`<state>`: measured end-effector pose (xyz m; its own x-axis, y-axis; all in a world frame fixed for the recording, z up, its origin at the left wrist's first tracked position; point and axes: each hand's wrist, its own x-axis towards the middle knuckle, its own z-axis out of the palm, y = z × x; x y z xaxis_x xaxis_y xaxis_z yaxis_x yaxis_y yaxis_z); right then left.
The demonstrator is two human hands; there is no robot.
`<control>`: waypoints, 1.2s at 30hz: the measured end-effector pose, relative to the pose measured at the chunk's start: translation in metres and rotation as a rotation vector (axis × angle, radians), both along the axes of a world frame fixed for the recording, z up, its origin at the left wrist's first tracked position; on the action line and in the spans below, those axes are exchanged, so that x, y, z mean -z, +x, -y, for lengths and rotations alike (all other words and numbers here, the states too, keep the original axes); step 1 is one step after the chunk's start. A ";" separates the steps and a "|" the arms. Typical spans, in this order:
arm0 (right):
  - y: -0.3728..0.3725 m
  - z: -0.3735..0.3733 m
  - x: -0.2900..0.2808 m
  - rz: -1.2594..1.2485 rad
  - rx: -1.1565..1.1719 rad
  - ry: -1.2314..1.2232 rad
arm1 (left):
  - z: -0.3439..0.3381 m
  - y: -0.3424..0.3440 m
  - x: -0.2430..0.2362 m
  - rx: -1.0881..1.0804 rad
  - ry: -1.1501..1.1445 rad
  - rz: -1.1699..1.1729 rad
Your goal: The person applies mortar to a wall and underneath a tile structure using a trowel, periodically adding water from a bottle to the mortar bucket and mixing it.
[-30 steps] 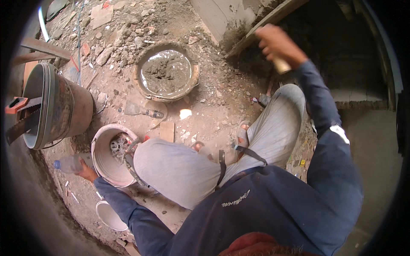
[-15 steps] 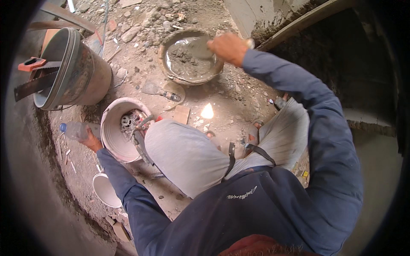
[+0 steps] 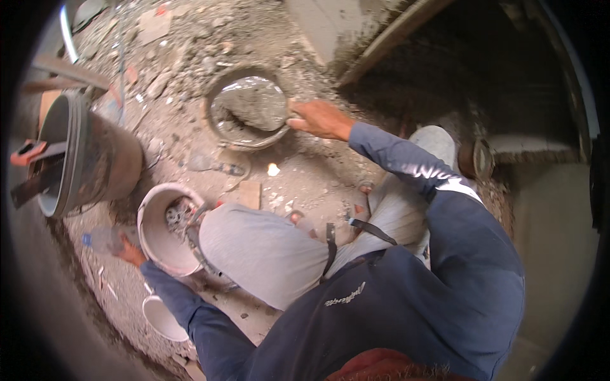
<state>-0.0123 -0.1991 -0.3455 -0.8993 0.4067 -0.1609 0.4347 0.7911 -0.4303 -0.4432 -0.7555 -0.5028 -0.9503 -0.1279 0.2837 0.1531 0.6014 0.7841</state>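
My right hand (image 3: 314, 117) is closed around a trowel, its handle mostly hidden by my fingers and its blade (image 3: 254, 108) down in the grey wet mortar inside a round basin (image 3: 213, 130). At lower left, my left hand (image 3: 130, 251) grips a clear plastic bottle (image 3: 101, 241) with a blue cap, beside a pale bucket (image 3: 152, 244) holding small plastic fittings and tools. Another trowel (image 3: 206, 164) lies on the ground below the basin. My legs (image 3: 254, 254) in grey trousers are bent between the hands.
A large bucket (image 3: 117, 162) with a handsaw (image 3: 35, 178) stands at left by leaning boards (image 3: 70, 70). A small white bucket (image 3: 159, 320) sits lower left. Rubble (image 3: 190, 44) covers the ground. A plastered wall (image 3: 318, 25) and wooden plank (image 3: 387, 44) edge a dark recess at upper right.
My right hand has swung left and down from a raised position at upper right, bringing the trowel into the mortar. My left hand stays on the bottle. The view has shifted slightly.
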 end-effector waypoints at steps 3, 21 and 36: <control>-0.002 0.010 -0.035 -0.052 0.020 -0.147 | 0.005 -0.004 0.009 0.041 0.072 -0.040; 0.046 -0.002 -0.341 -0.294 0.574 -0.219 | -0.001 -0.008 0.010 0.082 0.123 -0.037; -0.072 0.017 -0.031 0.330 -0.204 0.203 | -0.016 0.010 -0.014 0.069 0.184 -0.033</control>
